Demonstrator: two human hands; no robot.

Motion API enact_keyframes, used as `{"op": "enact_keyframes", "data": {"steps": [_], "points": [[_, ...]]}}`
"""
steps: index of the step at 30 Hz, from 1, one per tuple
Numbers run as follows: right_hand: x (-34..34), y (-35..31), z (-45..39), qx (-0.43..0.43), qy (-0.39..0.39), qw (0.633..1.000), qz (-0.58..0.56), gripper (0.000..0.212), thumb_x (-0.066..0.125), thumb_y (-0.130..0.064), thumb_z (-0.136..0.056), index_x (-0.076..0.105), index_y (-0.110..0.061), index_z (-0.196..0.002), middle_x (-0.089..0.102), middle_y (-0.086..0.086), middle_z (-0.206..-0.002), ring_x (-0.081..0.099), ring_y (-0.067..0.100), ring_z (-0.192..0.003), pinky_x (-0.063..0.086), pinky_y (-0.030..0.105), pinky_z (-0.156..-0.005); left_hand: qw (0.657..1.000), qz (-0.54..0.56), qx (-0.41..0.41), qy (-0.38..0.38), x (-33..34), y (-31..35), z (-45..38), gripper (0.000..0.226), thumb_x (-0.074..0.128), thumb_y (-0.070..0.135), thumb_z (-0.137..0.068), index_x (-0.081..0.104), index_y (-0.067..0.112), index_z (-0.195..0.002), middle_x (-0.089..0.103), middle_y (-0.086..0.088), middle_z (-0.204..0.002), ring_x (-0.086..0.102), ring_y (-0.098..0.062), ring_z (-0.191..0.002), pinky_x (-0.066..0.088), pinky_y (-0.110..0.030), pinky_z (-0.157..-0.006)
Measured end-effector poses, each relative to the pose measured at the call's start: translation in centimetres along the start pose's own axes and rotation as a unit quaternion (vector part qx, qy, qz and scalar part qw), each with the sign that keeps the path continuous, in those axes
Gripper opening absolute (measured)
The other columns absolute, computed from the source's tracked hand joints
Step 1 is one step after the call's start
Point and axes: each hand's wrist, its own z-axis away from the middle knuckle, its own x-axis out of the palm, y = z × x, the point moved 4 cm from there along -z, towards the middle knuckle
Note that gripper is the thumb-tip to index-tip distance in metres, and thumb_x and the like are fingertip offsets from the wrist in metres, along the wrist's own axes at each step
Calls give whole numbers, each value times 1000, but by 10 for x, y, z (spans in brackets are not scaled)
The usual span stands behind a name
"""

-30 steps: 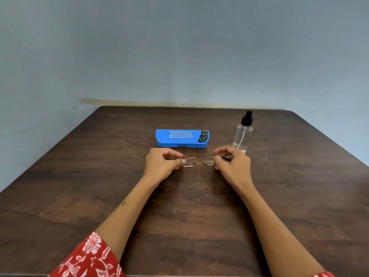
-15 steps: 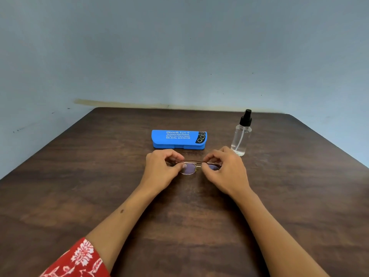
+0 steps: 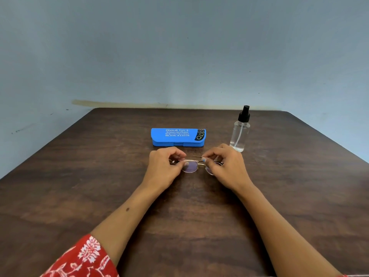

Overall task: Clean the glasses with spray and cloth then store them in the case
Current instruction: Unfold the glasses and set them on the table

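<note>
Now the glasses (image 3: 192, 165) sit lower than a moment ago — both hands have brought them down close to the wooden table (image 3: 99, 176), and the right hand (image 3: 225, 166) has slid inward along the frame. That looks like folding or setting them down, so cleaning has likely not begun. The left hand (image 3: 164, 168) pinches one end, fingers curled round the thin arm; the right hand pinches near the middle. The glasses are thin, gold-wired, with roundish, faintly purple lenses. Just past the hands lies the closed blue glasses case (image 3: 177, 136). Beyond the right hand — very near it — stands the clear spray bottle (image 3: 240, 134). No cloth shows.
</note>
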Motion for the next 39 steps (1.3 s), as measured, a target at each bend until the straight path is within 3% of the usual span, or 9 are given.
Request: {"op": "enact_keyframes", "data": {"steps": [9,14,16,20,23,26,32,36,39], "points": [[-17,4,5,23,124,988,-94,13,66,-7,-83,65,-18,-77,60,-1,-68,49,4,-59,36,10,-54,999,-11,24,-36,4,0,2,10,75,16,-75,74,19,-84,71,7,-77,63,-2,-73,49,-12,-71],[-27,20,4,88,179,966,-162,12,58,-7,-88,61,-15,-79,58,2,-66,49,8,-55,50,31,-56,994,-65,73,-38,5,3,2,10,72,17,-77,74,18,-87,70,4,-85,61,-8,-81,52,-30,-78],[-30,24,5,119,198,953,-197,18,56,-7,-89,60,-19,-76,60,4,-68,51,9,-54,52,31,-55,988,-104,107,-32,6,7,3,11,70,19,-79,73,17,-90,65,4,-92,56,-10,-88,49,-29,-80],[-34,29,5,159,210,928,-263,22,56,-6,-89,61,-19,-72,58,9,-68,51,15,-57,46,15,-49,964,-182,189,-42,18,17,7,16,61,19,-87,71,12,-98,59,-5,-91,52,-20,-88,49,-36,-71],[-36,30,5,162,212,923,-277,24,56,-5,-88,61,-21,-70,59,5,-66,53,15,-59,47,16,-51,939,-246,235,-45,27,21,6,3,66,8,-77,68,7,-78,56,-7,-75,53,-24,-70,51,-37,-52],[-36,30,6,165,227,917,-285,26,57,-4,-86,63,-23,-69,60,2,-65,53,15,-58,47,16,-51,935,-266,228,-48,32,19,3,14,71,-2,-69,62,9,-72,56,-5,-72,53,-23,-66,47,-33,-50],[-38,32,7,187,223,900,-325,19,57,-3,-88,65,-14,-75,62,1,-66,56,12,-60,48,20,-54,948,-249,192,-44,31,18,3,10,49,5,-89,57,8,-95,57,-8,-98,50,-23,-88,43,-34,-75],[-38,32,6,194,221,896,-332,16,56,-3,-88,65,-11,-77,62,1,-65,53,13,-58,49,23,-57,972,-182,149,-8,25,19,4,7,51,10,-90,57,7,-92,61,-8,-92,54,-23,-85,42,-32,-73],[-38,30,7,179,227,911,-293,20,58,-5,-87,65,-18,-73,62,-1,-63,54,12,-56,51,26,-60,987,-121,104,25,20,15,4,3,57,9,-87,60,7,-87,64,-2,-83,56,-16,-76,41,-26,-68]]}}
